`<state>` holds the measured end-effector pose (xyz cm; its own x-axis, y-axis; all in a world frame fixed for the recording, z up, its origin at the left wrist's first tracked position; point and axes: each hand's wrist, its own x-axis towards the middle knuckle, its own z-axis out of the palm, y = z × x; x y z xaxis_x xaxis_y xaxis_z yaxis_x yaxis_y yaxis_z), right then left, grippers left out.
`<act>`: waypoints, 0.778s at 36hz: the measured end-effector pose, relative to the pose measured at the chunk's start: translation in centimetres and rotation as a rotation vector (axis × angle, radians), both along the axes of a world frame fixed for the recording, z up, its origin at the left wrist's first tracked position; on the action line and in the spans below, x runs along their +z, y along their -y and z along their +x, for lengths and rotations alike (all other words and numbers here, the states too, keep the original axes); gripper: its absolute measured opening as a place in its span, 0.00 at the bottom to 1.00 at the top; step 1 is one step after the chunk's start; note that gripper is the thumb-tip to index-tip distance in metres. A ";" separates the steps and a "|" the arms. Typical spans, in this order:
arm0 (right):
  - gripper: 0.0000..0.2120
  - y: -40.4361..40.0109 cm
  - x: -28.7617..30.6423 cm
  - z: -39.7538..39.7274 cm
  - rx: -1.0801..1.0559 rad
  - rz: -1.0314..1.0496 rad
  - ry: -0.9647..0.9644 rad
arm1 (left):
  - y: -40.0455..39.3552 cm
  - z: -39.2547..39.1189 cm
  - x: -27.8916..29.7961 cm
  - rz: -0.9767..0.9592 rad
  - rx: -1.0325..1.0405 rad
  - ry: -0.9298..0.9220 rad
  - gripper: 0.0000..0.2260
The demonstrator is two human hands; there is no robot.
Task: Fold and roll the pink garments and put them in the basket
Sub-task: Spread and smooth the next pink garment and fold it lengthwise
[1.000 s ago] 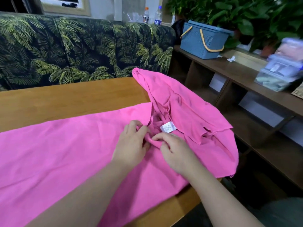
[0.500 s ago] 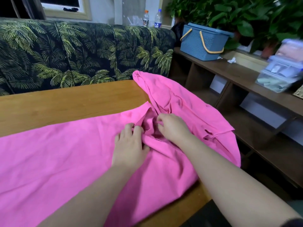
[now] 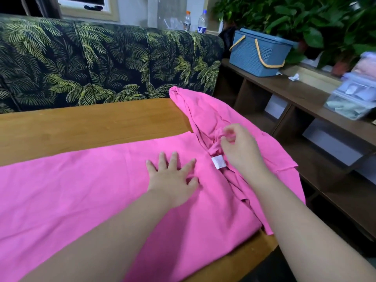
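A bright pink cloth garment (image 3: 81, 190) lies spread flat across the honey-coloured wooden counter (image 3: 91, 123), reaching from the left edge of view to the counter's right end, where its bunched part rises in folds and hangs over the corner. Behind the counter stands a sofa covered in dark fabric printed with green palm leaves (image 3: 105, 64).

The left hand (image 3: 173, 182) rests palm down on the flat part of the garment, its fingers (image 3: 162, 159) straight and spread, pressing the cloth without curling round it. Just to its right a small white sewn-in label (image 3: 219, 162) shows among the gathered folds. The right hand (image 3: 242, 151) is over the bunched cloth beside that label, its fingers (image 3: 228, 132) curled toward the thumb; they are blurred, and I cannot tell whether they pinch a fold or hold nothing.

Further right, well apart from the garment, a blue woven-pattern plastic basket with yellow handles (image 3: 258, 53) sits on a dark brown wooden shelf unit (image 3: 295, 92). Clear plastic lidded boxes (image 3: 354, 98) stand at the shelf's right end, with green leafy plants (image 3: 305, 21) behind.
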<state>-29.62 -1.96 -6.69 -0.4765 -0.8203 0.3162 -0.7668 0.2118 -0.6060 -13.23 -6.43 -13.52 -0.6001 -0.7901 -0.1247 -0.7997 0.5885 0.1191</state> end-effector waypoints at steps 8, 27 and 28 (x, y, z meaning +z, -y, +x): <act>0.22 -0.3 -3.1 2.5 0.043 0.459 -0.238 | 5.9 2.5 0.3 -0.067 0.115 -0.356 0.20; 0.15 6.5 -3.1 1.9 0.164 0.198 -0.276 | 12.8 3.3 3.4 0.129 0.175 -0.318 0.18; 0.14 7.3 -3.1 1.7 0.149 0.203 -0.264 | 13.1 3.3 3.4 0.122 0.176 -0.305 0.17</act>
<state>-27.88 -9.22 -9.78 -0.2710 -0.9332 0.2359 -0.9226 0.1819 -0.3403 -9.92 -19.48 -10.17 -0.4801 -0.8751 -0.0607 -0.8045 0.4117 0.4281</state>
